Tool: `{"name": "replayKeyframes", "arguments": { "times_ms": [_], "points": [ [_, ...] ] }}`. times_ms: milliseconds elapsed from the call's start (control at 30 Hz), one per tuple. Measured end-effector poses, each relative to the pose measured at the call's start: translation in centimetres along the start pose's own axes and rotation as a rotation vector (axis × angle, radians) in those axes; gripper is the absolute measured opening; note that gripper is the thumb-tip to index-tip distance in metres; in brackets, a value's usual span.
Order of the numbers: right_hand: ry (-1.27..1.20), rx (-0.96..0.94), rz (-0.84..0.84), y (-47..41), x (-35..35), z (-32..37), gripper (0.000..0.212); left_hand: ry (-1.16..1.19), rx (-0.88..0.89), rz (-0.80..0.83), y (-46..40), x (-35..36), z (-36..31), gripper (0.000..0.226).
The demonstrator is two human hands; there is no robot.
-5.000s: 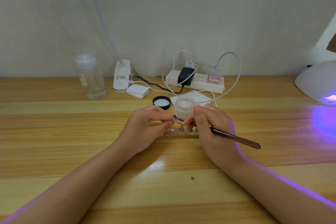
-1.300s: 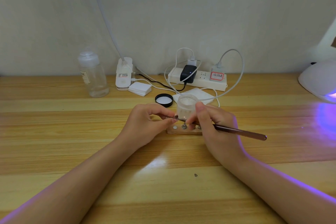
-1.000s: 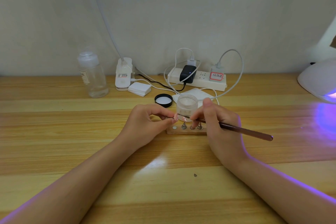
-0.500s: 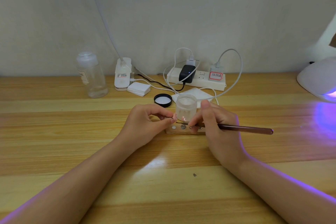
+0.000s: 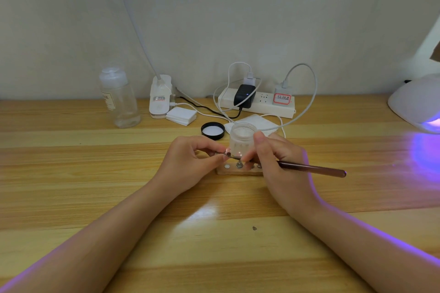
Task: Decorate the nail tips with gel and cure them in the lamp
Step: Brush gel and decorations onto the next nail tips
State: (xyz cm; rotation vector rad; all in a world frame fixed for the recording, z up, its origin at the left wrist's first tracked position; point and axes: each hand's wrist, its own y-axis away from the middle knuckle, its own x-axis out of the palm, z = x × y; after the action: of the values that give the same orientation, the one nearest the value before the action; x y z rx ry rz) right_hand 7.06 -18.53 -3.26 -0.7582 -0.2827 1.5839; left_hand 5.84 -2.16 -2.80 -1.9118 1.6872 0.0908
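Brush (image 5: 309, 169) handle dipped lower, right hand (image 5: 283, 169) pinching it

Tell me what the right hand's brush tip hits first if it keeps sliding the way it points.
Likely the nail tip pinched by the left hand. The right hand aims the brush leftward at it; whether they already touch is unclear.

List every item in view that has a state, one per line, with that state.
gel jar: open, upright, lid off
black lid: off, lying inside-up on the table
nail lamp: on, glowing purple
power strip: three plugs in
clear bottle: capped, upright
brush: held by right hand, tip at the nail tip
nail tip: pinched by left hand
wooden holder: flat on the table, front-left slot empty
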Motion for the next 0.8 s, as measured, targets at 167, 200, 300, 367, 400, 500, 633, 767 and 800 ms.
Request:
{"name": "replayKeyframes", "arguments": {
  "times_ms": [167,200,300,367,400,500,633,767,800],
  "points": [
    [-0.078,0.016,-0.016,-0.1,0.04,0.04,0.044,0.012,0.016,0.003,0.0,0.0,0.03,0.018],
    [-0.083,0.022,-0.029,-0.11,0.0,0.04,0.043,0.012,0.024,0.011,0.01,-0.02,0.05,0.017],
    [-0.044,0.04,-0.027,-0.09,-0.12,0.09,0.042,0.016,0.039,0.022,0.02,-0.05,0.07,0.016],
    [-0.014,0.043,-0.011,-0.1,-0.08,0.08,0.042,0.017,0.039,0.021,-0.04,-0.05,0.15,0.017],
    [-0.003,0.04,-0.005,-0.13,-0.04,0.08,0.041,0.016,0.039,0.02,-0.04,-0.04,0.18,0.017],
    [0.01,0.012,0.011,-0.09,0.02,0.02,0.04,0.016,0.036,0.013,-0.05,-0.02,0.25,0.021],
    [-0.008,-0.019,0.043,0.05,0.03,0.0,0.041,0.006,0.044,0.014,-0.04,0.01,0.2,0.019],
    [-0.062,-0.012,0.034,0.19,-0.25,0.08,0.04,0.001,0.043,0.004,-0.05,-0.03,0.21,0.016],
    [-0.084,-0.004,0.02,0.19,-0.38,0.15,0.039,-0.002,0.045,0.004,-0.06,-0.04,0.22,0.017]
  ]
}}
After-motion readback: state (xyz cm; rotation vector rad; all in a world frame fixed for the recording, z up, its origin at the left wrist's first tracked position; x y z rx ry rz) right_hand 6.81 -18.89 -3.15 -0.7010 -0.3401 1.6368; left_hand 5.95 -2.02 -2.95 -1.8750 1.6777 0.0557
